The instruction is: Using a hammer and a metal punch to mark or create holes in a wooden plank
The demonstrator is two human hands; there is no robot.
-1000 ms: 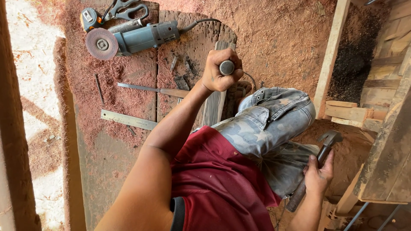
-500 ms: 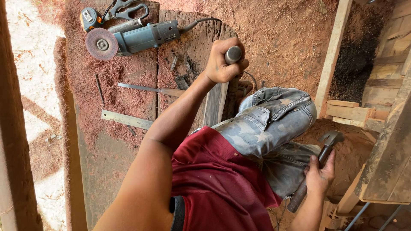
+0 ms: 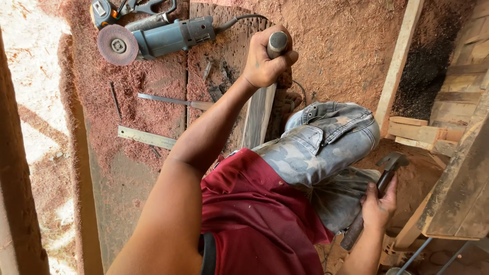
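My left hand (image 3: 265,61) is clenched around the round grey handle of a chisel (image 3: 277,43), held upright over a narrow wooden plank (image 3: 259,114) that runs toward my knee. My right hand (image 3: 378,206) hangs low at the right and grips the dark handle of a claw hammer (image 3: 379,183), its head pointing up. I am crouched in a dark red shirt and camouflage trousers, my bent knee (image 3: 331,137) beside the plank.
A blue angle grinder (image 3: 158,38) with its disc lies at the top, pliers and a tape measure (image 3: 104,11) beside it. A file (image 3: 173,101) and a steel ruler (image 3: 145,137) rest on the sawdust-covered boards. Timber pieces (image 3: 415,130) are stacked at the right.
My left hand has lifted the chisel farther up and away along the plank. The right hand stays low with the hammer.
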